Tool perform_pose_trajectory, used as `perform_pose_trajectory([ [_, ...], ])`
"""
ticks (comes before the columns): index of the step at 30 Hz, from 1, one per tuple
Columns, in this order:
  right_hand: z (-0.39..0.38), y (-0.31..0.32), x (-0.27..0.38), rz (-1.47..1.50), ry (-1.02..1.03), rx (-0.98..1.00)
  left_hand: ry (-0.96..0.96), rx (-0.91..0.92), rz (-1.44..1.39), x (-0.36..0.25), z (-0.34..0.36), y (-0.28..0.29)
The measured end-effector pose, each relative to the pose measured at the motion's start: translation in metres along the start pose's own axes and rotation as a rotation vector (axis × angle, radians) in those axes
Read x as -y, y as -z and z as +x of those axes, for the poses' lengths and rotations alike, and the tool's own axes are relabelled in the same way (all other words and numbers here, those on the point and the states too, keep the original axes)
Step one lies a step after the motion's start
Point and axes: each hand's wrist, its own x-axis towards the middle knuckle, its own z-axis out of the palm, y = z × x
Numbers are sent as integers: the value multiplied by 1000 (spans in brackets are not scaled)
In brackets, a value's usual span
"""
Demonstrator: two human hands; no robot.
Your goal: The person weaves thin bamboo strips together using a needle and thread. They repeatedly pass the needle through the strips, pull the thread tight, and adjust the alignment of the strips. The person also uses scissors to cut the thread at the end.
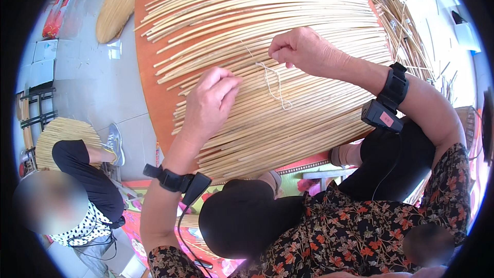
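Many pale, thin stalks lie side by side in a broad sheet on an orange-brown board in front of me. Over their left part hovers my left hand, its thumb and fingers pinched together; whatever sits in the pinch is too small to name. My right hand is closed above the middle of the stalks, fingers curled in, and its contents are hidden. Between the hands a white thread hangs in a loose loop across the stalks. A thin, straight sliver lies just above it, perhaps thread or a needle.
A finished-looking oval stalk mat lies on the tiled floor at far left. Loose stalks are heaped beyond the board's right edge. Another person sits at lower left beside a round stalk mat. My knees touch the near side.
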Motion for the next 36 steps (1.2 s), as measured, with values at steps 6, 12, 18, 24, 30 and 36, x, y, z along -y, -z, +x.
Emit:
perform_pose_trajectory([
  [6, 7, -6, -8, -110, 91, -55, -43, -71, 126, 10, 23, -19],
  [12, 15, -13, -16, -114, 133, -127, 9, -175, 63, 7, 32, -27],
  [18, 23, -14, -10, -100, 25, -45, 40, -155, 106, 11, 37, -35],
  [24, 33, -21, 6, -12, -93, 18, 132, -114, 29, 10, 38, -42],
  [30, 34, -29, 15, -52, -88, 15, 132, -94, -31, 9, 35, -38],
  [36, 37, -36, -1, -209, 232, -69, 131, -150, -39, 1, 31, -42],
])
